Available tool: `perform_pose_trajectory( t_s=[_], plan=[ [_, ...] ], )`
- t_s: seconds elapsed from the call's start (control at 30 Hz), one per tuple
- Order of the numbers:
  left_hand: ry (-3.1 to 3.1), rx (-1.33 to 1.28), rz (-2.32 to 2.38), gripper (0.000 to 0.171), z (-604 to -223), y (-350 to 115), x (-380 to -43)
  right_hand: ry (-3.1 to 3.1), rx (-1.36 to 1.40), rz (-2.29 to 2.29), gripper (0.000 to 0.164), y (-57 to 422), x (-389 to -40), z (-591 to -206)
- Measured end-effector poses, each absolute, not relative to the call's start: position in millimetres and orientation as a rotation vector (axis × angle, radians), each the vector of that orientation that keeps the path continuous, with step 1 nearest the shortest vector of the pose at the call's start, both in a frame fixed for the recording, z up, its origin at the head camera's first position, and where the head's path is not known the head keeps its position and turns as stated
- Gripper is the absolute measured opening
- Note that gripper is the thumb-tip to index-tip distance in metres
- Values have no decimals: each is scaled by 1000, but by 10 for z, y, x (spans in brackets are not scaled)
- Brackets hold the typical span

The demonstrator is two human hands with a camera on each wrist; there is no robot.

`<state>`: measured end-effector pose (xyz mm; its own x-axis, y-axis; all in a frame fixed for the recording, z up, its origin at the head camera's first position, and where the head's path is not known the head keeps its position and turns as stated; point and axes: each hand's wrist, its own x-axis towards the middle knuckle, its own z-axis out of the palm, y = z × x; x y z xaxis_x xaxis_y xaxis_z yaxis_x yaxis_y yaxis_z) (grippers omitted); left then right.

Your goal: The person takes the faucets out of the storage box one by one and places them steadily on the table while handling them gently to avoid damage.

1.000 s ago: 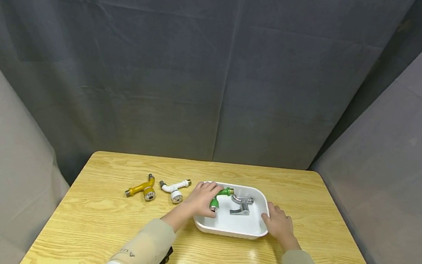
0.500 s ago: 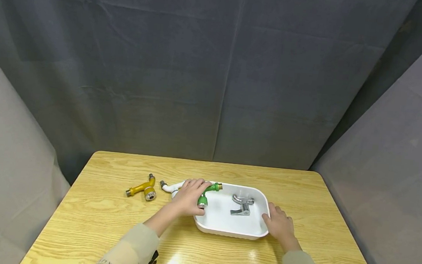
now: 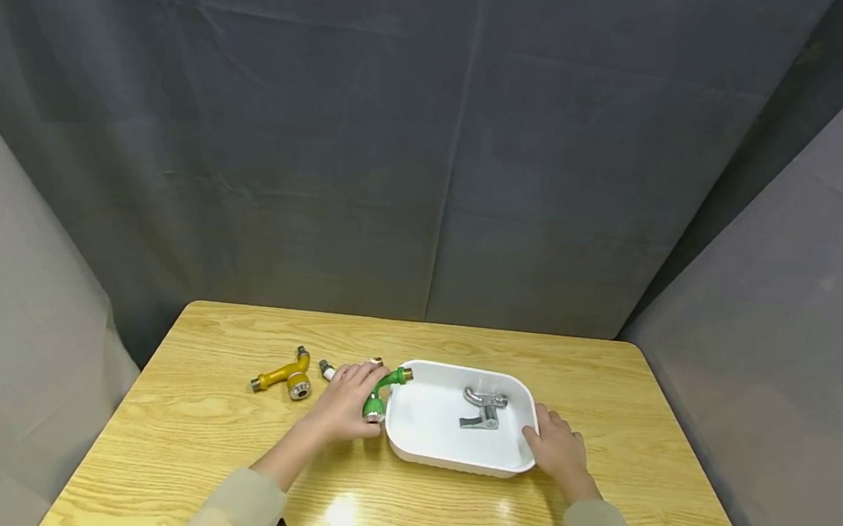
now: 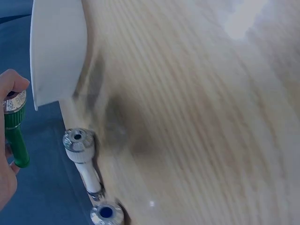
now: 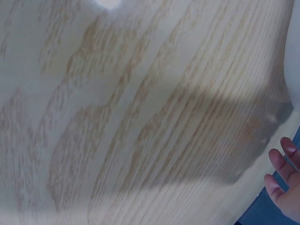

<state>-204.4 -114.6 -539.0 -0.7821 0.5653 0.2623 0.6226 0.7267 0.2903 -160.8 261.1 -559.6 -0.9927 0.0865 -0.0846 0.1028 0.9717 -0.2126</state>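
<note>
My left hand (image 3: 345, 402) grips a green tap (image 3: 384, 387) just off the left end of a white plastic basin (image 3: 442, 461). In the left wrist view the green tap (image 4: 15, 136) shows above table level, fingers round its head. Partly hidden behind that hand, a white tap (image 3: 328, 370) lies on the table; its ribbed body (image 4: 84, 161) shows in the left wrist view. My right hand (image 3: 559, 449) holds the basin's right rim, thumb over the inside and fingers outside. A chrome tap (image 3: 485, 411) lies inside the basin.
A yellow tap (image 3: 284, 376) lies on the wooden table (image 3: 172, 442), left of the white one. Grey cloth (image 3: 325, 163) hangs behind the table's far edge, and pale cloth panels (image 3: 797, 354) flank it on both sides.
The left hand has carried the green tap leftward, from over the basin to beyond its left rim, now covering much of the white tap. The right hand and basin have stayed put.
</note>
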Motion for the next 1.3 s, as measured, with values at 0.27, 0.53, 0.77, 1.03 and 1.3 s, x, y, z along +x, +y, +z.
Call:
perform_pose_trajectory(
  t_s=[0.27,0.53,0.77,1.03,1.3],
  plan=[
    [-2774,-924,-627,90,-5515,-1306,-1991,3055,134,-324,50,2620,-1619,-5622],
    [-2773,-880,-618,87,-5666,-1411,-1947,3051,132,-332,50,2620,-1621,-5601],
    [-2827,-884,-584,87,-5796,-1454,-1909,3042,122,-337,51,2629,-1620,-5575],
    [-2861,-902,-591,86,-5914,-1497,-1883,3055,127,-326,52,2630,-1630,-5567],
    [-2961,-907,-577,85,-5996,-1532,-1868,3051,122,-326,52,2625,-1627,-5545]
  ],
)
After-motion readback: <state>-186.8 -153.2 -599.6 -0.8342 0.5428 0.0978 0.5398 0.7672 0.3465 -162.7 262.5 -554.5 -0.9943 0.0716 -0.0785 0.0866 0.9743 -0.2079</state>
